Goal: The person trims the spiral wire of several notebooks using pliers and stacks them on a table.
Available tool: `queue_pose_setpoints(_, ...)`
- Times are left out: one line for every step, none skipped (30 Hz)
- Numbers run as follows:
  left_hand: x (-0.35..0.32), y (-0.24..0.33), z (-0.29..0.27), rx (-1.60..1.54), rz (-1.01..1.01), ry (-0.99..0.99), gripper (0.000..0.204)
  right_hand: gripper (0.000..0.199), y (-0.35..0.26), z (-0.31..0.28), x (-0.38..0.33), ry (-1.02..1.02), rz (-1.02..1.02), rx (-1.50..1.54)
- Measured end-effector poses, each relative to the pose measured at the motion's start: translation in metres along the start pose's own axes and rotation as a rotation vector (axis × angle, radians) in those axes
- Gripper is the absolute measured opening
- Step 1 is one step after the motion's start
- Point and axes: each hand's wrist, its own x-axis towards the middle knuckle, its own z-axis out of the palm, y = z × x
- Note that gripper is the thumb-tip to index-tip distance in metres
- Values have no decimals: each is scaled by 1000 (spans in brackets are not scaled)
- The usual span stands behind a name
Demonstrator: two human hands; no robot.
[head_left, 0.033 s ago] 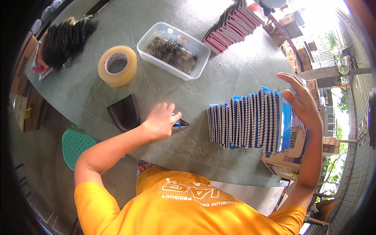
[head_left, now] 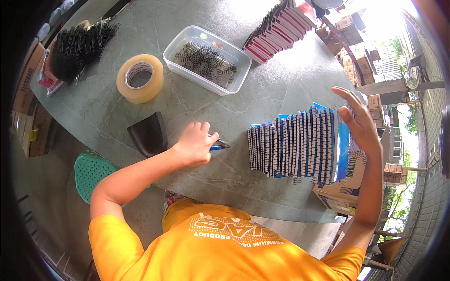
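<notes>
The left hand (head_left: 194, 143) reaches in from the near edge of the grey table (head_left: 281, 89), fingers curled around a small blue-handled tool (head_left: 218, 145) whose tip rests on the tabletop. The right hand (head_left: 358, 122) is raised upright at the far-right edge, fingers spread flat and gripping nothing, its palm facing the end of one row of blue spiral notebooks (head_left: 295, 145) standing on edge. Also on the table: one tape roll (head_left: 139, 78), one clear tub (head_left: 206, 58) of wire coils, one dark pouch (head_left: 149, 134), one stack of red notebooks (head_left: 281, 28) at the far edge, and one black coil bundle (head_left: 79, 47) at the left corner.
</notes>
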Motion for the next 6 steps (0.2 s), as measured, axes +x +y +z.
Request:
queue_pose_setpoints(11, 10, -4, -102, -73, -67, 38, 59, 14, 14, -4, 37, -11, -3)
queue_pose_setpoints(18, 16, -7, -203, -147, -134, 35, 61, 26, 26, -7, 73, -23, -6)
queue_pose_setpoints(27, 9, 14, -489, -124, -28, 32, 66, 32, 32, -9, 18, 21, 64)
queue_pose_setpoints(36, 10, 10, -781, -139, -190, 32, 68, 36, 34, -10, -31, 73, 112)
queue_pose_setpoints(45, 12, 4, -1054, -200, -354, 32, 71, 35, 33, -11, -80, 125, 159)
queue_pose_setpoints(52, 17, 8, -1487, -449, -503, 32, 73, 29, 29, -8, -130, 172, 210)
